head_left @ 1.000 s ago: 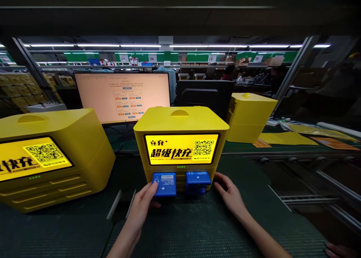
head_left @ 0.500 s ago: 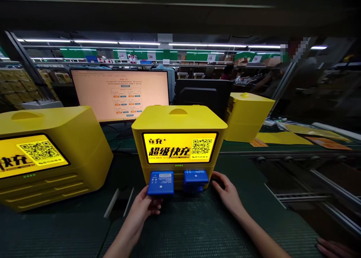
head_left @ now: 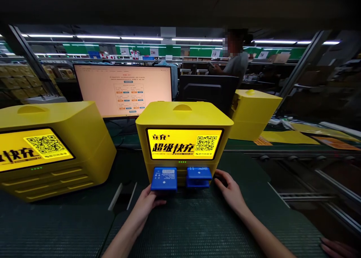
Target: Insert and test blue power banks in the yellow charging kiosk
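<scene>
A yellow power bank charging cabinet (head_left: 184,116) stands upright before me, its lit screen (head_left: 184,144) showing black lettering and a QR code. Blue power banks stick out of its front slots: one power bank (head_left: 164,179) at left, and two stacked at right, the upper power bank (head_left: 199,172) partly covering the lower one. My left hand (head_left: 145,203) is beside and under the left power bank's corner, thumb and fingers apart; some fingertips are hidden behind it. Open, my right hand (head_left: 229,188) has its fingertips at the cabinet's lower right side.
Another lit yellow cabinet (head_left: 84,138) stands at left, a third yellow cabinet (head_left: 255,115) behind at right. A monitor (head_left: 124,89) is behind. Yellow sheets (head_left: 290,138) lie at right, beside a roller track (head_left: 307,198). Another person's hand (head_left: 338,248) shows at the lower right; a person (head_left: 238,64) stands beyond.
The view has shifted slightly, moving everything a little right and up. A person has come into sight beyond the monitors. My left fingers are stretched out more; the power banks remain in the slots.
</scene>
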The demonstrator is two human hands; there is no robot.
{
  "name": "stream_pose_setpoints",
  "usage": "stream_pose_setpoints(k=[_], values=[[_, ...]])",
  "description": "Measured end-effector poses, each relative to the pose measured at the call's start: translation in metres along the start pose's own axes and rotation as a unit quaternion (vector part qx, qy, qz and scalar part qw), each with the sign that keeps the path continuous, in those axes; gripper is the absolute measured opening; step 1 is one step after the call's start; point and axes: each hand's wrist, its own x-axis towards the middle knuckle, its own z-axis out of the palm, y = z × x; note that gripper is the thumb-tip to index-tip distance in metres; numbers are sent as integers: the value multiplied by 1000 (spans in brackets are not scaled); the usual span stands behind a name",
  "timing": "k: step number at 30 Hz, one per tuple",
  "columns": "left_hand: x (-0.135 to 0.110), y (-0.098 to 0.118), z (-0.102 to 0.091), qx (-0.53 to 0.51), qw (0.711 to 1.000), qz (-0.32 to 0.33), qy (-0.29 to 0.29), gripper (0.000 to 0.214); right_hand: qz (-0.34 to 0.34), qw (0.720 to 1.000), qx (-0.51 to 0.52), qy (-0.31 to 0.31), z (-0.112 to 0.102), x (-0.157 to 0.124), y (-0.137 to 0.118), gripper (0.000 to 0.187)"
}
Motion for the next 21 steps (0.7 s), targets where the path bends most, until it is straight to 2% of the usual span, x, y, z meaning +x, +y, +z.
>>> stream_pose_setpoints(k=[15,19,21], values=[[-1,5,-6,9,999,-30,-7,33,3,1000,-4,-4,0,-1,-1,38],[1,6,-10,25,997,-68,-3,40,4,1000,-3,1,-1,-1,0,38],[4,9,-7,13,996,-87,-20,45,4,1000,-2,5,-1,1,1,37]])
